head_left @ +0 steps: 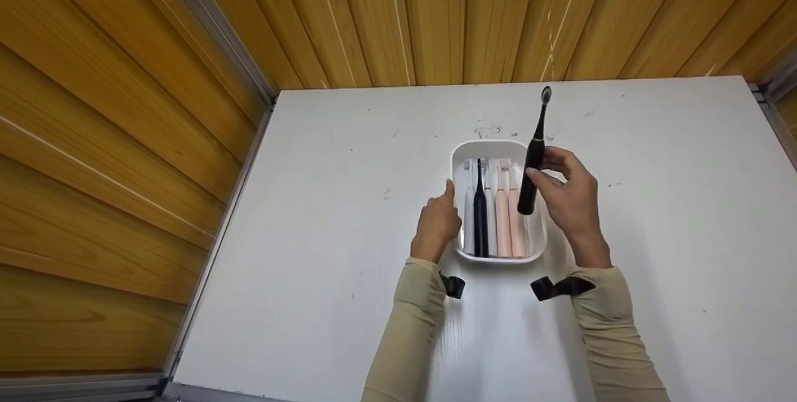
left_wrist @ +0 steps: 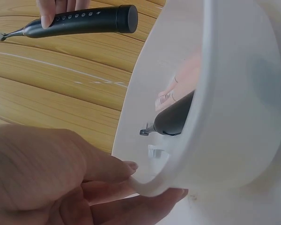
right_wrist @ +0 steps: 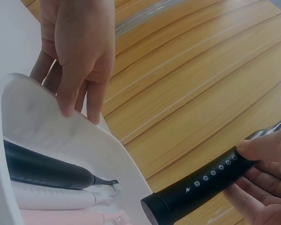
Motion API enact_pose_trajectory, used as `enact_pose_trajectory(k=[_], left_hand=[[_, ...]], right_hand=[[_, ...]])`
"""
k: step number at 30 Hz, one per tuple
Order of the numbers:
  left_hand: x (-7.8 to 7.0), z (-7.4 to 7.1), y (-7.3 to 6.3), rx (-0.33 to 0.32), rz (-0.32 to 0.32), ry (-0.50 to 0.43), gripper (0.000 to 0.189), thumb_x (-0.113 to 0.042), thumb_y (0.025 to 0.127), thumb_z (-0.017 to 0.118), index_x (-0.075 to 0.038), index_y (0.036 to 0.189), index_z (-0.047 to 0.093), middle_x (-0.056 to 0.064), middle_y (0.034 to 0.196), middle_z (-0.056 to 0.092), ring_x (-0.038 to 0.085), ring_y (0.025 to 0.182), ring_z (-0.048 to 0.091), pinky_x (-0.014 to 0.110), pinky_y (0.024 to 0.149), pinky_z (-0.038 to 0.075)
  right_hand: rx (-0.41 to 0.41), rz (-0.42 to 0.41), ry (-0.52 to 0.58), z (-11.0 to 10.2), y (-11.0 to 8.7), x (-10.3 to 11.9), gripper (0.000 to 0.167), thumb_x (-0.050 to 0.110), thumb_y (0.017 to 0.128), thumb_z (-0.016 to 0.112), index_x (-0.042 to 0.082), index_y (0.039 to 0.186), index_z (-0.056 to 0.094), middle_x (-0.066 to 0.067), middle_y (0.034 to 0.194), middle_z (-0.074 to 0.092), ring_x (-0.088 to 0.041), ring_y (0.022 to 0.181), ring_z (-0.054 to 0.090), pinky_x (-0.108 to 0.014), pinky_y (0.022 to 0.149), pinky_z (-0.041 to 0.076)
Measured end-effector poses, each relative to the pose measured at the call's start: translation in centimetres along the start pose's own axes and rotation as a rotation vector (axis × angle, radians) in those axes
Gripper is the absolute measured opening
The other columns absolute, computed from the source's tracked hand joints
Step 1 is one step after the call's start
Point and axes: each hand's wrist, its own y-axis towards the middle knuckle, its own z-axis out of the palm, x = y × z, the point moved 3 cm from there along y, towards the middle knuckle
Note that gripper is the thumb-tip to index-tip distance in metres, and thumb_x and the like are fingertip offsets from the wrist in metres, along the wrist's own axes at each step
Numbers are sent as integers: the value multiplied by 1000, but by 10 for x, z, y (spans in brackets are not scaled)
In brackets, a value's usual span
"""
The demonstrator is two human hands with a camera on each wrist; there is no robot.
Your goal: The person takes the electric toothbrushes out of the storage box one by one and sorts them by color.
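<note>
Six electric toothbrushes (head_left: 481, 228), one white tray (head_left: 492, 149), two hands.
One black toothbrush (head_left: 531, 168) is in the grip of the right hand (head_left: 570, 193); left of that grip, five lie in the tray: one black, two white toothbrushes (head_left: 491, 231) and two pink toothbrushes (head_left: 502, 228). One left hand (head_left: 439, 218) is across the tray from the grip; two sleeves (head_left: 414, 318) and two black wrist mounts (head_left: 455, 287) sit nearer the wearer than the grip.
</note>
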Motion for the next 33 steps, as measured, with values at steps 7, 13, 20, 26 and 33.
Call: enact_pose_trajectory(k=[7, 13, 20, 26, 33], left_hand=[[1, 0, -2, -15, 15, -20, 58, -9, 95, 54, -8, 149, 32, 19, 116, 67, 32, 100, 66, 41, 84, 51], [1, 0, -2, -22, 17, -9, 58, -9, 95, 54, -8, 149, 33, 19, 114, 67, 32, 99, 66, 40, 83, 51], [1, 1, -1, -18, 21, -10, 58, -10, 95, 54, -8, 149, 32, 19, 115, 67, 32, 100, 65, 39, 84, 51], [0, 0, 0, -15, 21, -18, 58, -10, 95, 54, -8, 150, 32, 19, 115, 67, 31, 98, 65, 40, 83, 51], [0, 1, 0, -3, -2, -19, 59, -11, 96, 53, -10, 150, 30, 19, 117, 66, 29, 94, 67, 38, 80, 52]], right_hand=[[-57, -2, -12, -9, 4, -9, 41, -4, 85, 66, -9, 124, 54, -17, 115, 58, -9, 103, 59, -16, 86, 49], [-102, -27, -1, -18, 13, -36, 39, -4, 85, 67, -7, 123, 55, -13, 115, 59, -9, 104, 60, -18, 88, 49], [-168, -59, 25, -30, 20, -50, 39, -5, 82, 69, -6, 120, 57, -6, 110, 61, -9, 101, 62, -20, 87, 50], [-220, -73, 46, -38, 26, -64, 39, -6, 81, 70, -7, 118, 58, -3, 108, 62, -10, 100, 63, -21, 86, 51], [-255, -73, 72, -40, 30, -78, 38, -5, 82, 70, -9, 118, 57, -2, 107, 61, -11, 100, 63, -22, 87, 51]])
